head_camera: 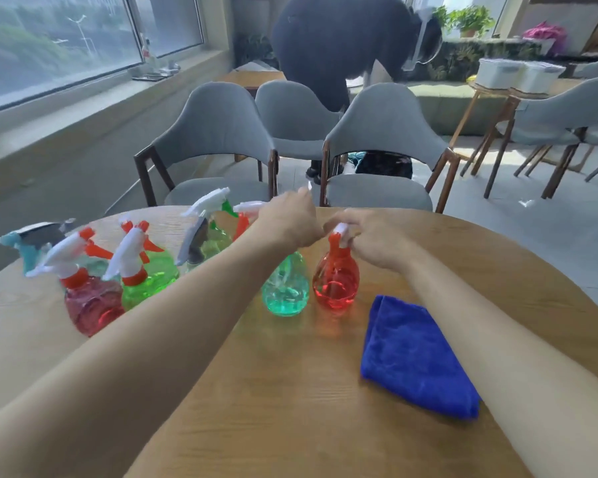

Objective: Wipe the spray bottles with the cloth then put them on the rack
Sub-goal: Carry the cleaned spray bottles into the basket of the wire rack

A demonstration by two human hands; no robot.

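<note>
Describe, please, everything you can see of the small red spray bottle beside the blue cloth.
The small red spray bottle is translucent, plastic by its look, with a round belly, a slim neck, an orange-red trigger and a white head. It stands upright on the wooden table, apart from the teal spray bottle on its left and the folded blue cloth at its right. The right hand grips its head; the left hand grips the teal spray bottle's head.

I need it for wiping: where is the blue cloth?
In the head view, the folded blue microfibre cloth lies on the round wooden table, right of centre, nearer the camera than the small red spray bottle.
</note>
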